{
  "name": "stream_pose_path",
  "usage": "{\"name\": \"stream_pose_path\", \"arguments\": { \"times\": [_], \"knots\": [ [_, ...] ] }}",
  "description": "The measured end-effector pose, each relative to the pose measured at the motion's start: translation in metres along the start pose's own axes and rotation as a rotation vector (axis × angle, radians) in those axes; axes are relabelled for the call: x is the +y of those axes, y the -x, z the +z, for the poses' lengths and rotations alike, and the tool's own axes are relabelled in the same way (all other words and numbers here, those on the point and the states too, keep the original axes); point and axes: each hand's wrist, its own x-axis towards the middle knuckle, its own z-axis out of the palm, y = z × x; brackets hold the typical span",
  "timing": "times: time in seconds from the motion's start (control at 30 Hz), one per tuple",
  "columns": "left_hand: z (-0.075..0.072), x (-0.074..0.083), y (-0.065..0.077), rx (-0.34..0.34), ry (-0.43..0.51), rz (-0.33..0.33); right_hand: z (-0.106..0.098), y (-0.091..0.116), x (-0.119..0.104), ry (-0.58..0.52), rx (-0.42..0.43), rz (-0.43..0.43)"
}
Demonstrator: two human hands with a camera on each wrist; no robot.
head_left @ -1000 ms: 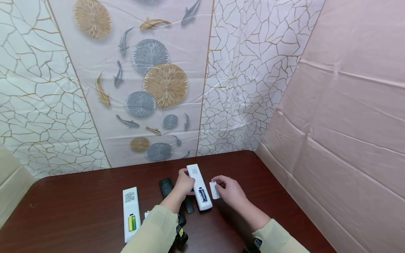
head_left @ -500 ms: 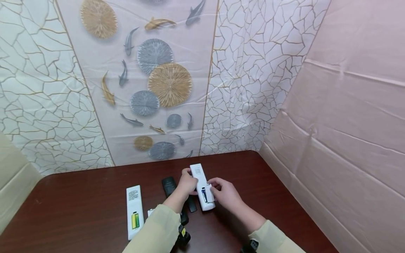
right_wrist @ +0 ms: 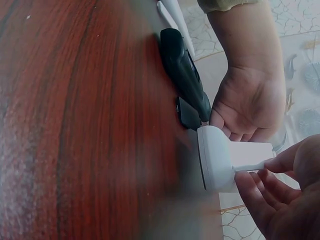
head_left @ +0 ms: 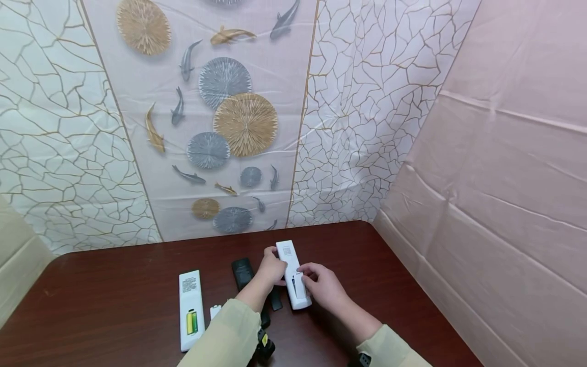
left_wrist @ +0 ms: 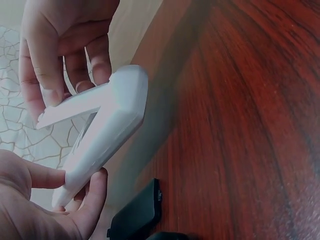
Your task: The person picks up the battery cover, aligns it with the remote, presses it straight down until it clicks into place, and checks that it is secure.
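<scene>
My left hand [head_left: 270, 268] grips a white remote control [head_left: 286, 256] by its left side, back face up. Between thumb and fingers, my right hand [head_left: 326, 286] pinches its white battery cover [left_wrist: 75, 106]. One end of the cover meets the remote's near end; the other tilts up, leaving a wedge-shaped gap in the left wrist view. Part of a dark battery [head_left: 294, 285] shows beside the cover in the head view. A black remote [right_wrist: 181, 65] lies on the table beside my left hand, next to a black battery cover [right_wrist: 188, 114].
To the left on the dark red wooden table [head_left: 114, 295] lies another white remote [head_left: 184, 290], its compartment holding yellow-green batteries [head_left: 191, 322]. A small white cover [head_left: 214, 310] sits by my left sleeve. Patterned cloth [head_left: 247, 204] hangs behind the table, plain cloth [head_left: 481, 244] at the right.
My right hand has brought the cover leftward from beside the remote onto its battery compartment, with one end set at the remote's near end. My left hand keeps its grip.
</scene>
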Motion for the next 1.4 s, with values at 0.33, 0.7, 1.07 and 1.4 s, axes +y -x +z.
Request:
{"name": "stream_pose_path", "arguments": {
  "times": [0.33,0.7,1.07,1.4],
  "knots": [
    [0.002,0.003,0.001,-0.014,-0.012,-0.005,0.000,-0.001,0.002,0.050,0.010,-0.009],
    [0.002,0.003,0.003,-0.020,0.000,0.003,0.003,-0.004,0.005,0.123,0.032,-0.033],
    [0.000,0.002,0.008,-0.046,0.000,0.027,0.005,-0.004,0.006,0.137,0.016,-0.010],
    [0.000,0.005,0.010,-0.050,-0.004,0.026,0.005,-0.005,0.008,0.135,0.011,-0.018]
  ]
}}
